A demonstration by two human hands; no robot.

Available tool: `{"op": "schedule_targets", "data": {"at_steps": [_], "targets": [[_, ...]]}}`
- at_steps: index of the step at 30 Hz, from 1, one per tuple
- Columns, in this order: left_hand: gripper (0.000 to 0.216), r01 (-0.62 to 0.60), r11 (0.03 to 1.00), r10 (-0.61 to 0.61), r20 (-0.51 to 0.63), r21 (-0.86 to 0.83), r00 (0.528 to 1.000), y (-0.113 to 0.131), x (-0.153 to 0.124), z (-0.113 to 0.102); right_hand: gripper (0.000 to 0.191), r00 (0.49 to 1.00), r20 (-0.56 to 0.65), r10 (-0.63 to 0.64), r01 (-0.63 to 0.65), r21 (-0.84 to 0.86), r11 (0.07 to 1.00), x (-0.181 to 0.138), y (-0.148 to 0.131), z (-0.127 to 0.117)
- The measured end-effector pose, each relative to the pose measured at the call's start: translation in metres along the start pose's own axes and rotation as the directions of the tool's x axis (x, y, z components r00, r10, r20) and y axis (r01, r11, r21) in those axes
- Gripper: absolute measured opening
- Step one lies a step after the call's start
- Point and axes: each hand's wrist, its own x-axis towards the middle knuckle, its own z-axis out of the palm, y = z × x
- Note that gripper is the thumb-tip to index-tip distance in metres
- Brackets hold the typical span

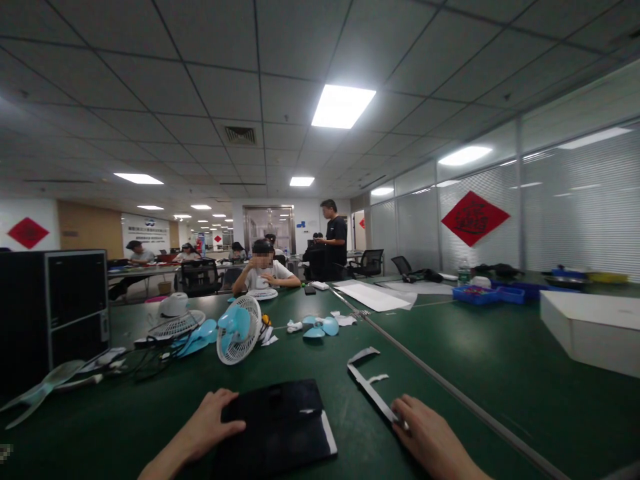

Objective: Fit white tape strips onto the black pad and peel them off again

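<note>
My left hand [213, 423] grips the left side of a flat black rectangular case [275, 427], thumb on top. White material shows along the case's right edge, with a small pale mark on its top. My right hand [425, 427] is closed at the near end of a long white strip [373, 390], which bends over at its far end. A small greyish thing shows at these fingertips, too indistinct to name. Beside the strip lies a short torn white scrap [379, 378].
Fan parts cover the table beyond: a caged fan head [240, 330], blue blades [320, 327] and a white grille [177, 325]. A black computer tower [55, 307] stands left, a white box [590, 327] right. A metal seam [425, 367] crosses the table. A person [265, 267] sits opposite.
</note>
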Motion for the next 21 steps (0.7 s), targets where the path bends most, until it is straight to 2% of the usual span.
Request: {"op": "schedule_targets", "data": {"at_steps": [4,6,11,13,15,17,21], "targets": [[0.081,0.003,1.0,-0.003,-0.013,0.009,1.0,-0.004,0.002,0.002,0.023,0.999,-0.047,-0.024,0.024,0.001,1.0,0.0,0.002,-0.005],[0.08,-0.006,1.0,0.006,-0.017,0.002,1.0,-0.005,0.002,0.003,0.025,0.992,-0.125,-0.029,0.033,0.03,0.999,0.001,0.005,-0.008],[0.081,0.003,1.0,-0.003,-0.01,0.011,1.0,-0.002,0.0,0.0,0.025,0.916,-0.4,0.01,0.074,0.194,0.978,0.008,0.01,-0.02],[0.081,0.001,1.0,-0.001,-0.006,0.001,1.0,-0.002,-0.001,0.0,0.026,0.9,-0.43,0.066,0.083,0.318,0.944,0.012,0.004,-0.028],[0.082,-0.008,1.0,0.007,-0.013,-0.021,1.0,-0.003,0.0,0.0,0.029,0.921,-0.369,0.127,0.069,0.474,0.878,0.016,-0.008,-0.036],[0.078,-0.021,0.998,0.019,-0.048,-0.058,0.999,-0.005,0.002,0.0,0.032,0.959,-0.242,0.148,0.042,0.638,0.769,0.024,-0.023,-0.043],[0.063,-0.109,0.973,0.064,-0.214,-0.206,0.975,-0.002,0.005,-0.01,0.03,0.996,0.02,0.082,-0.056,0.885,0.462,0.045,-0.053,-0.039]]}}
